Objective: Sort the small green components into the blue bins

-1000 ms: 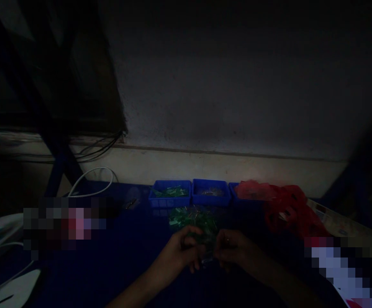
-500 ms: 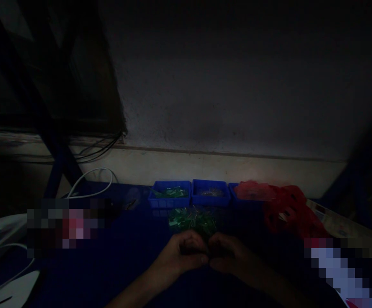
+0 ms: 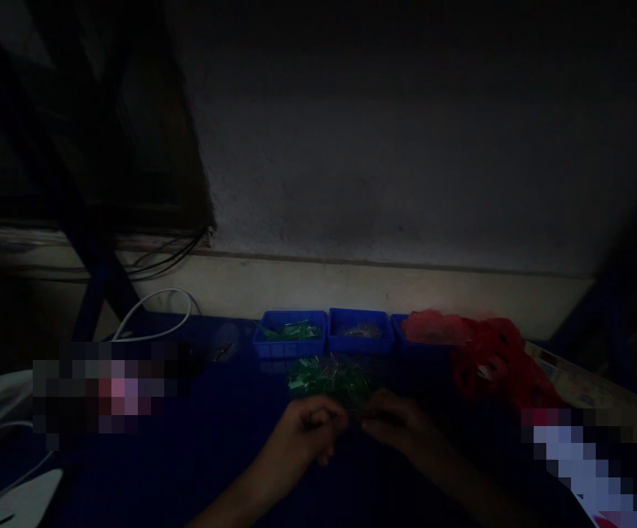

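My left hand (image 3: 310,429) is closed, thumb and fingers pinched together just in front of a pile of small green, shiny pieces (image 3: 326,375). Facing it from the right, my right hand (image 3: 398,424) is pinched too, its fingertips a short gap from the left ones. Whatever sits between the fingertips is too small and dark to make out. Behind the pile stand a blue bin (image 3: 290,345) with more green pieces and a second blue bin (image 3: 359,342) with small pale pieces.
A third blue bin (image 3: 422,347) sits partly under red netting (image 3: 494,359) at the right. Printed sheets lie farther right. White cable (image 3: 189,312) loops at the back left of the dark blue table (image 3: 197,433). A wall (image 3: 384,169) rises behind.
My left fingers have curled inward, closing the loop they made with the thumb. The fingertips of both hands have drawn slightly apart. The bins and the pile stay put.
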A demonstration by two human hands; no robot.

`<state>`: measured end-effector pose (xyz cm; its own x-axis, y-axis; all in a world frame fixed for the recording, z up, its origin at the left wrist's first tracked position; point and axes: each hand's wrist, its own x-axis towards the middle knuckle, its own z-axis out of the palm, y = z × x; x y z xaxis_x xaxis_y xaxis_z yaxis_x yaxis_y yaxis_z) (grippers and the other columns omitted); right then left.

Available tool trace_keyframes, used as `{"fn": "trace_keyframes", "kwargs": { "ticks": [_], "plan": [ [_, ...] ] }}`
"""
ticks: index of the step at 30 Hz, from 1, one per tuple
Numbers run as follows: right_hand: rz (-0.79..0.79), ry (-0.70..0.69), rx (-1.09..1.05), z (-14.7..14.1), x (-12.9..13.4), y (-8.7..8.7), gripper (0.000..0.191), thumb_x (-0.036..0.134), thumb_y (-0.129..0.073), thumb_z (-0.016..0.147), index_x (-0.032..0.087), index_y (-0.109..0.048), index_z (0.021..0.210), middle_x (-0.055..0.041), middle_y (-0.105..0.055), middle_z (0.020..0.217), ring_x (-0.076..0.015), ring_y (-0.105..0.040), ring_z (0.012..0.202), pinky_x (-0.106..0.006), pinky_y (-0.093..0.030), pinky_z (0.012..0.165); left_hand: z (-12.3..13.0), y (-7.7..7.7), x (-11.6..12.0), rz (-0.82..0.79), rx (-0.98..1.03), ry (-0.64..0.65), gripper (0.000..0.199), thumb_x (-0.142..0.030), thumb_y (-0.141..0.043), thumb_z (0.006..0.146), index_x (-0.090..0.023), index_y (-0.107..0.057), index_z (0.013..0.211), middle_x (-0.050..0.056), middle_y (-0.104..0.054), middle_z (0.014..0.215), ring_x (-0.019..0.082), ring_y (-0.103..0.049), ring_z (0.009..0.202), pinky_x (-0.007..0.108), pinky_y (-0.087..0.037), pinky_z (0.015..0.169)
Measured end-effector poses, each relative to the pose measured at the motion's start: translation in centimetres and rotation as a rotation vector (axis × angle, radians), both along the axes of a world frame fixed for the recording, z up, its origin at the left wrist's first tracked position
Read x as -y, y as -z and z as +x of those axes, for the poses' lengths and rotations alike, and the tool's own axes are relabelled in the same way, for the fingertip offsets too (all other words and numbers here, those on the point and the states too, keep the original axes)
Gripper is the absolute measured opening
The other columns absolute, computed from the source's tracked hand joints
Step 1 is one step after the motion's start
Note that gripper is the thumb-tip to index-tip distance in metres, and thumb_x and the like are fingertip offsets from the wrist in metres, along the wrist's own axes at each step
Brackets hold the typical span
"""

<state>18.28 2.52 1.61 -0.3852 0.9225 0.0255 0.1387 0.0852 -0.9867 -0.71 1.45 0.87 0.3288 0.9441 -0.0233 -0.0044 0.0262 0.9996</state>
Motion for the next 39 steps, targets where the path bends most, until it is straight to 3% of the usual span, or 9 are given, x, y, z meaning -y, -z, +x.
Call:
{"fn": "trace_keyframes", "kwargs": {
  "ticks": [6, 10, 16, 21, 25, 27, 29, 35, 39],
  "plan": [
    [-0.011, 0.047, -0.062, 0.3, -0.4, 0.8, 0.023, 0.036, -0.063, 0.071, 0.019, -0.069, 0.085, 0.0066, -0.049, 0.054, -0.0081, -0.043, 0.041, -0.022, -0.036, 0.042, 0.0, -0.8, 0.1, -0.021, 0.06, -0.016, 0.022, -0.034, -0.065, 0.069, -0.013, -0.065, 0.075, 0.001, -0.065, 0.06, 0.012, -0.056, 0.046, 0.02, -0.041, 0.041],
    [-0.02, 0.035, -0.118, 0.2, -0.3, 0.9, 0.023, 0.038, -0.062, 0.072, 0.019, -0.069, 0.082, 0.001, -0.061, 0.065, -0.0114, -0.052, 0.05, -0.023, -0.042, 0.046, -0.3, -1.3, 0.0, 0.048, 0.066, -0.015, 0.022, -0.032, -0.062, 0.073, -0.012, -0.069, 0.067, 0.002, -0.065, 0.059, 0.011, -0.055, 0.048, 0.021, -0.045, 0.045],
    [-0.017, -0.02, -0.143, 0.3, 0.1, 0.3, 0.02, 0.032, -0.062, 0.074, 0.023, -0.073, 0.087, -0.002, -0.068, 0.08, -0.0126, -0.058, 0.058, -0.028, -0.048, 0.058, -0.5, -1.6, -0.2, 0.07, 0.05, -0.055, 0.009, -0.018, -0.066, 0.065, -0.015, -0.072, 0.071, -0.001, -0.066, 0.058, 0.01, -0.055, 0.048, 0.021, -0.045, 0.047],
    [-0.06, -0.082, -0.122, 0.4, 0.4, 0.8, 0.029, 0.032, -0.062, 0.073, 0.023, -0.069, 0.1, -0.0064, -0.068, 0.098, -0.0192, -0.063, 0.079, -0.031, -0.051, 0.062, -1.5, -2.6, -0.8, 0.218, -0.025, -0.323, 0.014, -0.027, -0.065, 0.068, -0.015, -0.073, 0.07, 0.001, -0.065, 0.062, 0.015, -0.06, 0.053, 0.025, -0.048, 0.053],
    [-0.104, -0.139, -0.044, 0.3, 0.7, 1.1, 0.029, 0.03, -0.064, 0.075, 0.022, -0.067, 0.103, -0.0075, -0.068, 0.099, -0.0203, -0.064, 0.085, -0.03, -0.051, 0.063, -3.1, -2.7, -2.2, 0.234, -0.039, -0.485, 0.036, -0.035, -0.062, 0.075, -0.015, -0.067, 0.104, 0.005, -0.071, 0.08, 0.018, -0.064, 0.065, 0.03, -0.051, 0.067],
    [-0.119, -0.17, 0.0, 0.2, 0.9, 1.0, 0.026, 0.027, -0.065, 0.076, 0.021, -0.067, 0.101, -0.007, -0.069, 0.096, -0.0193, -0.065, 0.083, -0.029, -0.051, 0.064, -3.7, -2.4, -2.9, 0.253, -0.082, -0.467, 0.051, -0.037, -0.057, 0.079, -0.015, -0.053, 0.126, 0.01, -0.069, 0.104, 0.021, -0.067, 0.08, 0.031, -0.052, 0.072],
    [-0.118, -0.187, 0.036, 0.2, 1.1, 0.8, 0.025, 0.026, -0.064, 0.077, 0.019, -0.067, 0.101, -0.0069, -0.069, 0.095, -0.0187, -0.065, 0.082, -0.029, -0.05, 0.066, -4.0, -2.0, -3.3, 0.319, -0.24, -0.398, 0.053, -0.036, -0.049, 0.084, -0.015, -0.044, 0.132, 0.013, -0.064, 0.116, 0.023, -0.067, 0.09, 0.032, -0.053, 0.072],
    [-0.101, -0.195, 0.092, 0.2, 1.1, 0.8, 0.021, 0.026, -0.058, 0.081, 0.018, -0.067, 0.098, -0.0055, -0.068, 0.087, -0.0161, -0.064, 0.075, -0.03, -0.049, 0.068, -3.9, -1.2, -2.9, 0.512, -0.604, -0.257, 0.022, -0.023, -0.051, 0.079, -0.018, -0.068, 0.092, 0.008, -0.068, 0.092, 0.026, -0.062, 0.09, 0.041, -0.047, 0.083],
    [-0.089, -0.198, 0.113, 0.3, 1.0, 1.1, 0.02, 0.026, -0.057, 0.082, 0.018, -0.066, 0.099, -0.0049, -0.068, 0.084, -0.016, -0.065, 0.074, -0.03, -0.049, 0.069, -3.9, -0.6, -2.6, 0.582, -0.736, -0.226, 0.023, -0.018, -0.054, 0.076, -0.018, -0.069, 0.094, 0.01, -0.065, 0.096, 0.029, -0.058, 0.094, 0.044, -0.045, 0.086]
  ]
}}
